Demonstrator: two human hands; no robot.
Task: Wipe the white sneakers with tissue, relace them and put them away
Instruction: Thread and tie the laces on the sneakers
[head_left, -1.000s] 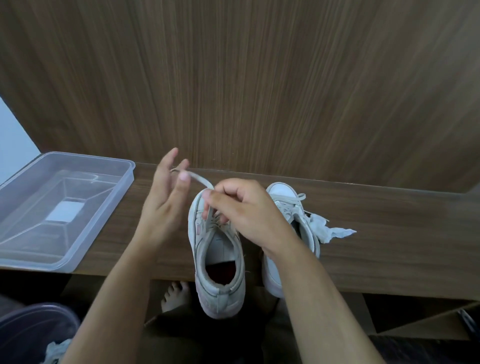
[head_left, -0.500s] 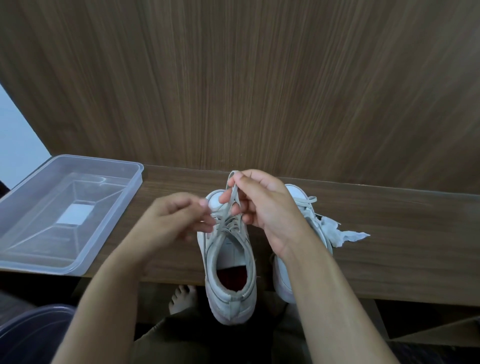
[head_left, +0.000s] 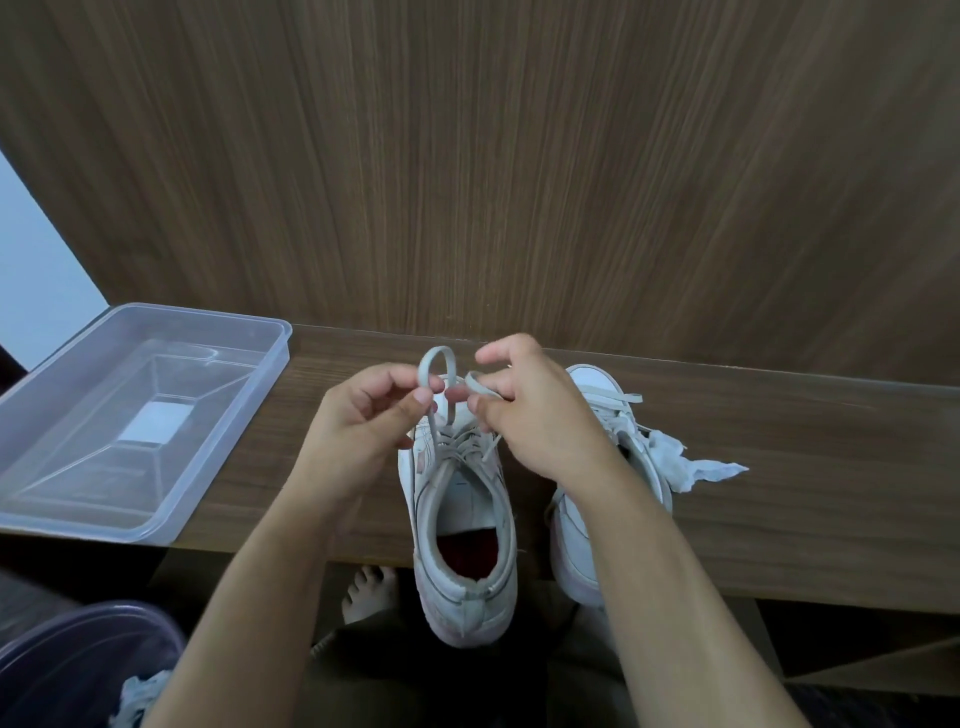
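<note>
Sneakers: two white ones on the wooden shelf (head_left: 779, 493), heels toward the camera and hanging past the front edge. Nearest in view, bottom left, is a dark round bin (head_left: 67, 660) with crumpled white paper at its rim; a bare foot (head_left: 370, 592) shows on the floor below the shelf edge, between the forearms. Left sneaker (head_left: 462, 545) sits centre, heel tab closest, red insole visible inside, pinkish stripes on the side, laces crossed over the tongue. Right sneaker (head_left: 582, 551) is just beside it, mostly hidden by the right forearm, white toe cap showing beyond the hand. No readable brand or writing on either shoe; side marks too small to tell. Crumpled tissue (head_left: 685, 465) lies against the right sneaker's outer side, on the shelf. Left hand (head_left: 363, 426) is above the left sneaker's toe end, thumb and forefinger pinching the base of an upright lace loop (head_left: 436, 374). Right hand (head_left: 524, 410) is next to it, fingers curled around the other lace end (head_left: 480, 387), which wraps over a finger. Hands nearly touching at the fingertips. Clear plastic box (head_left: 260, 374) sits on the shelf well to the left, open side up, pale rectangular patch on its bottom, no legible label. Wood-grain wall panel (head_left: 519, 156) behind everything.
</note>
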